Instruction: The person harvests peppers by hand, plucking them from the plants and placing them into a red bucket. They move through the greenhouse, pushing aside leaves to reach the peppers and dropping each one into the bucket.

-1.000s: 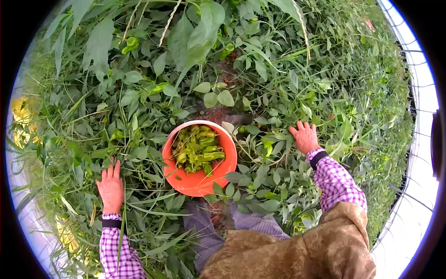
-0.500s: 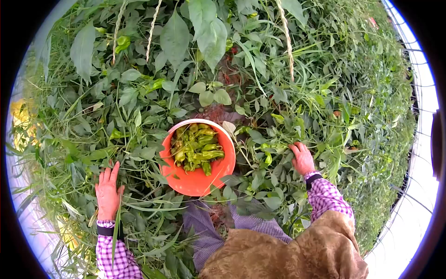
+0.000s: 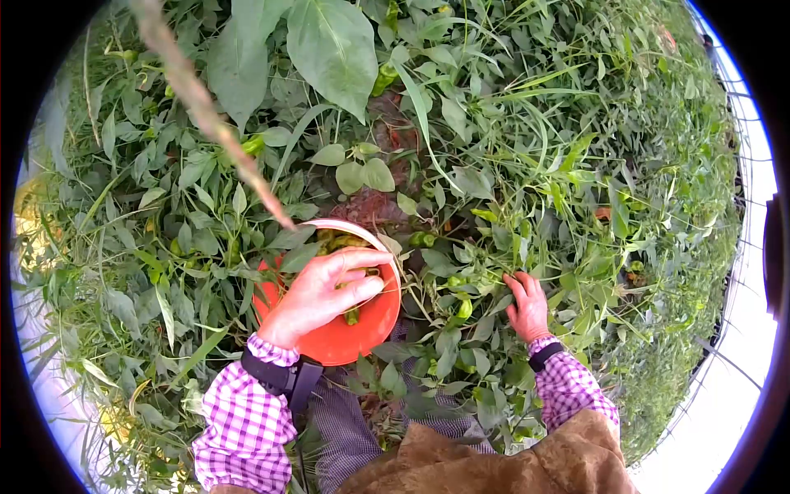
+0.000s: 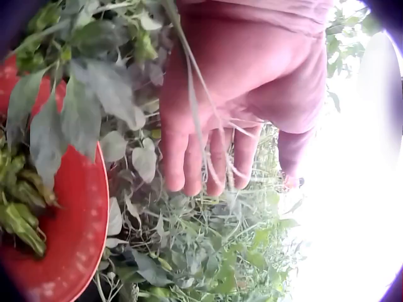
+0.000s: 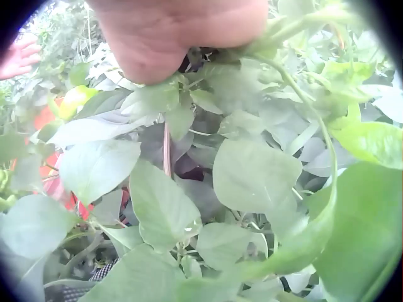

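Observation:
Over the red bucket (image 3: pixel 362 339) in the head view is my left hand (image 3: pixel 325 288), its fingers stretched toward the far rim. The left wrist view shows that palm with straight fingers and thin grass blades (image 4: pixel 194 94) crossing in front of it. Green peppers (image 4: pixel 22 214) lie in the bucket, partly covered by the hand in the head view. My right hand (image 3: pixel 528 306) reaches into the pepper plants right of the bucket, fingers loosely extended among leaves (image 5: pixel 252 176). Its fingertips are hidden in the right wrist view. A green pepper (image 3: pixel 465 309) hangs left of it.
Dense pepper plants and grass surround the bucket. Large leaves (image 3: pixel 333 53) and a blurred dry stalk (image 3: pixel 206 115) hang close to the head camera. A strip of reddish soil (image 3: pixel 387 193) runs beyond the bucket. The person's checked trouser legs (image 3: pixel 341 424) are just behind it.
My left hand has come from the plants on the left to over the bucket. The right hand has moved lower and slightly left in the head view, among the leaves.

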`<state>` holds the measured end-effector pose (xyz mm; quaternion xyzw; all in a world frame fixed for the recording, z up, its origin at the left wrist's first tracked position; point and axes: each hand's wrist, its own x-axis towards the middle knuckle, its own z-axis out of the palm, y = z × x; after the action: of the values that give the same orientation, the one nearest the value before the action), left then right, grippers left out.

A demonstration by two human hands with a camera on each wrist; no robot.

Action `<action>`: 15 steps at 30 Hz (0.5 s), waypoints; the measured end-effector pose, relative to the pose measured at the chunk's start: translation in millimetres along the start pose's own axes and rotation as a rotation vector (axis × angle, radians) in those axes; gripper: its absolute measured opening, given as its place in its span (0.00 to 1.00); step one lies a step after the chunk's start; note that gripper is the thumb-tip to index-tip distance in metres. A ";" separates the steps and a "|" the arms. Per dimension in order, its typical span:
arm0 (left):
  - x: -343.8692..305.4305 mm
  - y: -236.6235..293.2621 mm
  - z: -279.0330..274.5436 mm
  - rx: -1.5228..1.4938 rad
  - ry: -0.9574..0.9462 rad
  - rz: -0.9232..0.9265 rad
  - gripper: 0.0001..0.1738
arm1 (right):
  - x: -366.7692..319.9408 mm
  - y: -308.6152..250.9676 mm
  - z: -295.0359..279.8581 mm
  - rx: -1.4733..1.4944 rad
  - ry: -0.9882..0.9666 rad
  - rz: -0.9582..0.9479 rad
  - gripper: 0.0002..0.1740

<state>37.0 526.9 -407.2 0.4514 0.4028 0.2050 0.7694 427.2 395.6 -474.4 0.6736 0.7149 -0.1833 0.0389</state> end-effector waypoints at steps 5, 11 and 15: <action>131.4 -112.9 34.5 -0.238 0.186 -0.142 0.21 | -2.7 3.5 8.5 0.032 0.043 0.012 0.38; 191.8 -189.8 109.0 0.489 0.321 -0.287 0.24 | -4.0 2.6 13.5 0.069 0.042 0.058 0.37; 212.7 -208.6 135.1 0.564 0.525 -0.395 0.22 | -7.2 7.1 19.5 0.079 0.046 0.077 0.37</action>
<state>261.5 493.7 -642.9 0.4906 0.7040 0.0435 0.5117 431.1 382.8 -491.8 0.7058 0.6813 -0.1940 0.0027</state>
